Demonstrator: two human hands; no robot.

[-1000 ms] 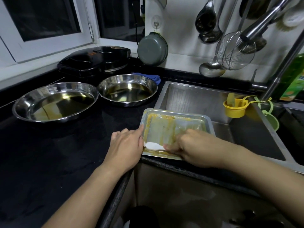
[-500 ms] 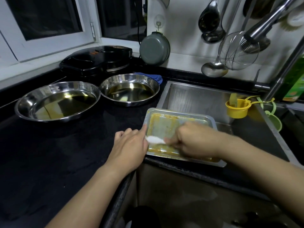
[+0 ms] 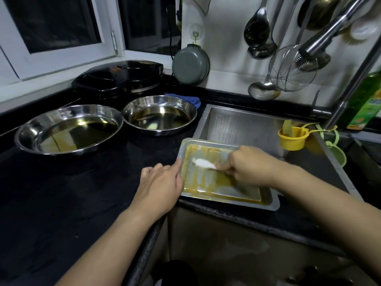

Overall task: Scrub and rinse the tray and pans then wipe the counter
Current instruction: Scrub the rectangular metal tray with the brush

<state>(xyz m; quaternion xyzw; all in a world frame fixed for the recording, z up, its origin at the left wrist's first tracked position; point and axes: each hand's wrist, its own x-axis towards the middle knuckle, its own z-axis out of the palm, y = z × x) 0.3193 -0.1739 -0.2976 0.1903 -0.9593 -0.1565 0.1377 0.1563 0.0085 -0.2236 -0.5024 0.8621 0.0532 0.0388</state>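
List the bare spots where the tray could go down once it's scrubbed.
Bare black counter lies in front of the two round pans, left of the left hand. The sink floor behind the tray is open up to the yellow cup. The back counter is crowded: pans, black appliance, blue cloth.

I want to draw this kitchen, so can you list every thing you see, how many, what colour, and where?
tray: 1, silver with yellow-brown smears, on the sink's front edge
white scraper: 1, white, in the tray
round pans: 2, silver, on the black counter, left
electric griddle: 1, black, behind the pans
blue cloth: 1, blue, behind the right pan
sink: 1, steel, right
yellow cup: 1, yellow, sink rim
ladles and strainer: several, steel, on the wall
left hand: touching the tray's left rim
right hand: pinching the scraper
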